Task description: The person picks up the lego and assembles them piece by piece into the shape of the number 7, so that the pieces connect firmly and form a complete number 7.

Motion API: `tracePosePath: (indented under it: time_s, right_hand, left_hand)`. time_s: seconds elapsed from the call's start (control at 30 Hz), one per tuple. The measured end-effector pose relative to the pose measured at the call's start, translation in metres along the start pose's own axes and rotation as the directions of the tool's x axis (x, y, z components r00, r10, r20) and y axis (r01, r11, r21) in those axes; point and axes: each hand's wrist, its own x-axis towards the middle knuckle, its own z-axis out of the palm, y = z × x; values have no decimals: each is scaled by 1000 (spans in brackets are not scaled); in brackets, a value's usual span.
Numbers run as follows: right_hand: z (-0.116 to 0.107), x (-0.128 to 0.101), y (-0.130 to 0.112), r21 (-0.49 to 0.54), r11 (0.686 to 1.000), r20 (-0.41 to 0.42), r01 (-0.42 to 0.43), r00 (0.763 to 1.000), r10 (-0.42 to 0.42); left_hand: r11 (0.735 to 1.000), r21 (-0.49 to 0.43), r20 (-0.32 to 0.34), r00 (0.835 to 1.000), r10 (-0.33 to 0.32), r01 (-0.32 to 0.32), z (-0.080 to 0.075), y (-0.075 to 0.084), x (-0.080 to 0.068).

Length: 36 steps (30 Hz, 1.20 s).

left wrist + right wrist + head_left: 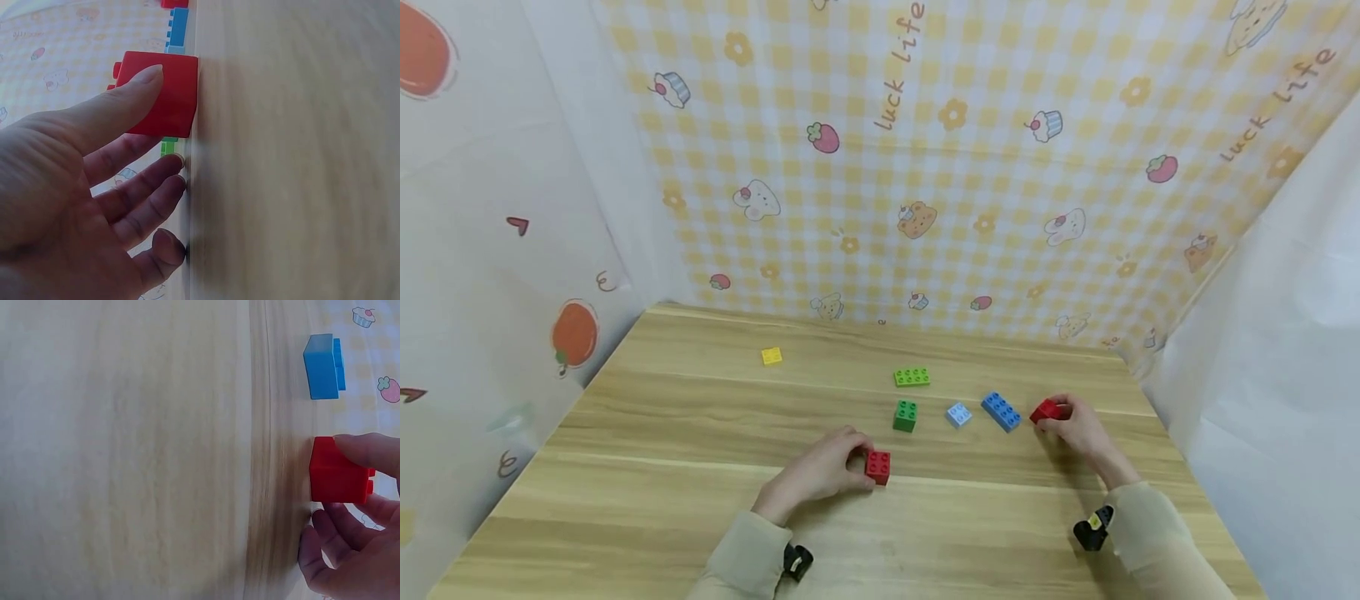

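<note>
Near the middle of the table, my left hand [820, 469] pinches a red toy brick [877, 467] between thumb and fingers. The left wrist view shows the thumb flat on the side of that red brick [169, 94], its studs facing away from the tabletop. Over at the right, my right hand [1078, 427] grips another red brick [1047, 411], with the thumb on one side and fingertips behind it. In the right wrist view this red brick [339, 475] sits low at the table surface, beside a blue brick [322, 367].
Between the hands lie a dark green brick [906, 415], a small light blue brick [958, 414] and a long blue brick [1002, 412]. Farther back are a lime green brick [912, 377] and a yellow brick [771, 357]. A checked cloth [865, 192] hangs behind the wooden table [662, 400].
</note>
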Motion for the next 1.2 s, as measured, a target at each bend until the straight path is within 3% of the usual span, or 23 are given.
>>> tracePosePath:
  time_s: [0.57,1.2]
  right_hand:
    - [-5,-2,4,11,1000,-8,-1,1000,1]
    - [-4,-11,-11,-6,997,-15,80,997,-80]
  left_hand:
    - [1000,10,11,1000,12,-12,-1,2,3]
    - [1000,2,12,1000,-10,10,-1,1,1]
